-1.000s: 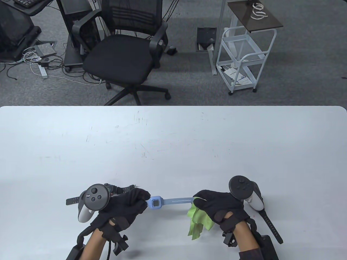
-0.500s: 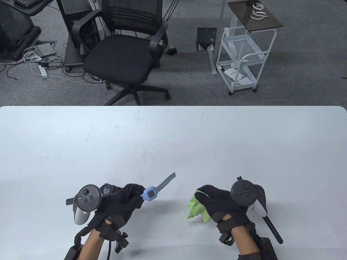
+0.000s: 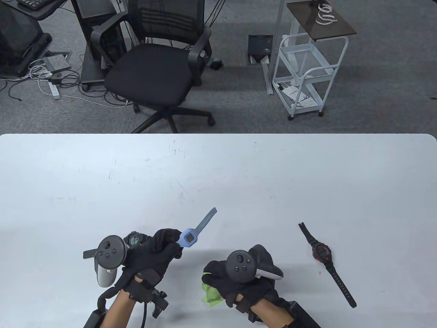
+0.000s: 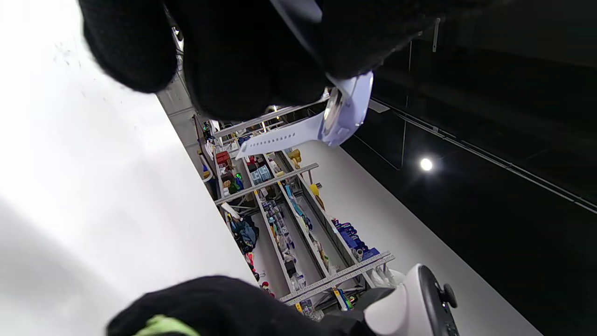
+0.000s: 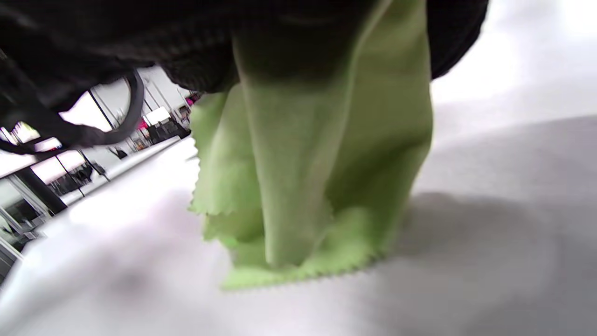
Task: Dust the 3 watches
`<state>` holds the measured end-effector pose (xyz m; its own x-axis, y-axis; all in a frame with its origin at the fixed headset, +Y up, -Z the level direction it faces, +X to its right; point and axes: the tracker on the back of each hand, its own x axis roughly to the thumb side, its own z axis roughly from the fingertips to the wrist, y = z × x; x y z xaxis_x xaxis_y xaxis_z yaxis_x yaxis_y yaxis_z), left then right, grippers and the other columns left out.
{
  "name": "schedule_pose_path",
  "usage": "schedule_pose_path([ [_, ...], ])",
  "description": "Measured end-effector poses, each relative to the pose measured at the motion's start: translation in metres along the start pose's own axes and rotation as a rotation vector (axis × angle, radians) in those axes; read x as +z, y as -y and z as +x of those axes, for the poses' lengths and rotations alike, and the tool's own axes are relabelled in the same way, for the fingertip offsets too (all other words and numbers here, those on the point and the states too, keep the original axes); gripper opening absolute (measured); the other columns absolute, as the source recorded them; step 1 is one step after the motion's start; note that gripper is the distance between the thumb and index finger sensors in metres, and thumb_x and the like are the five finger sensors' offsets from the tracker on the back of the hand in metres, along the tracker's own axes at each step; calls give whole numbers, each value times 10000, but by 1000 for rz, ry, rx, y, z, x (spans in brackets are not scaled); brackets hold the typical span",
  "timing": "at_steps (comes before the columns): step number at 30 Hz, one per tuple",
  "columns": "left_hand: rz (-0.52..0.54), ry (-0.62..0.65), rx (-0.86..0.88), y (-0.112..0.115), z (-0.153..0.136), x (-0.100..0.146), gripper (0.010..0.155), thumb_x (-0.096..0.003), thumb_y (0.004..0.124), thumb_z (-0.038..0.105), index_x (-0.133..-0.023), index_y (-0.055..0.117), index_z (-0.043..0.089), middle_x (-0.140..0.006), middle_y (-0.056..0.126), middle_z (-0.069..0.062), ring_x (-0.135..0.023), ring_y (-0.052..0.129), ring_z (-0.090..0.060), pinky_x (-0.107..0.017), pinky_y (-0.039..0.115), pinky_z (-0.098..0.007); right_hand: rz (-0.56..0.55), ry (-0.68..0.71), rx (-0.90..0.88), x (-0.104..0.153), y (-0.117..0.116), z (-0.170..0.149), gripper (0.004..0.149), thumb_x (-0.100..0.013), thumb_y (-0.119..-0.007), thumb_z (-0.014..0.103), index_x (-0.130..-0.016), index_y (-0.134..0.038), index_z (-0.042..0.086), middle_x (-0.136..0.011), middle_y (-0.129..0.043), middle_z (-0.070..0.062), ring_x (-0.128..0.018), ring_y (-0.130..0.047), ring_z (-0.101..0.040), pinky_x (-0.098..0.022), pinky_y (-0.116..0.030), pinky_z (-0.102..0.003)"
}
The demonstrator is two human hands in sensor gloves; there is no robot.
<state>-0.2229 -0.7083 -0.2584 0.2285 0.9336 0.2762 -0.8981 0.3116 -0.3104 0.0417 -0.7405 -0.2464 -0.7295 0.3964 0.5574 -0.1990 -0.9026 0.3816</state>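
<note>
Three watches share the near half of a white table (image 3: 239, 171) as two gloved hands work above it. The left hand (image 3: 153, 256) has its fingers curled around one strap of a light blue watch (image 3: 188, 236), holding it clear of the tabletop with the square case just beyond the fingertips and the free strap angled up and away toward the far right. In the left wrist view the same blue watch (image 4: 343, 114) juts from under the black fingers (image 4: 252, 56), its perforated strap pointing off toward shelving in the background. Just behind the left hand, a dark watch with a round face (image 3: 134, 239) lies on the table, partly hidden by the hand and by the tracker (image 3: 108, 254) strapped to its back. The right hand (image 3: 239, 280) sits near the front edge, fingers closed on a green cloth (image 3: 210, 294) that bunches out beneath it; the right wrist view shows that green cloth (image 5: 308, 186) hanging from the grip with its pinked hem touching the table. Well off to the right, apart from both hands, a black watch with red accents (image 3: 322, 253) lies flat, its straps stretched out diagonally.
</note>
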Motion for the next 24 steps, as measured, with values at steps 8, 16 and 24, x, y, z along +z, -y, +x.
schedule_pose_path([
  [8, -6, 2, 5, 5, 0, -1, 500, -514, 776, 306, -980, 739, 127, -812, 903, -106, -638, 965, -313, -580, 756, -628, 78, -70, 109, -8, -9, -6, 518, -660, -733, 516, -1077, -687, 211, -923, -868, -2, -883, -840, -254, -674, -658, -573],
  [16, -8, 31, 43, 9, 1, -1, 496, -518, 774, 296, -990, 730, 147, -834, 892, -117, -664, 956, -325, -590, 743, -640, -37, -84, -153, 9, 21, -29, 766, -650, -645, 630, -1206, -426, 151, -1182, -513, -138, -1080, -483, -441, -725, -410, -707],
  [24, -88, 46, 109, 33, 3, -2, 492, -518, 780, 292, -990, 735, 162, -843, 891, -108, -680, 954, -329, -598, 735, -648, -297, 126, -780, 29, 39, -44, 707, -673, -575, 602, -1180, -496, 116, -1150, -591, -137, -1053, -551, -413, -729, -436, -679],
])
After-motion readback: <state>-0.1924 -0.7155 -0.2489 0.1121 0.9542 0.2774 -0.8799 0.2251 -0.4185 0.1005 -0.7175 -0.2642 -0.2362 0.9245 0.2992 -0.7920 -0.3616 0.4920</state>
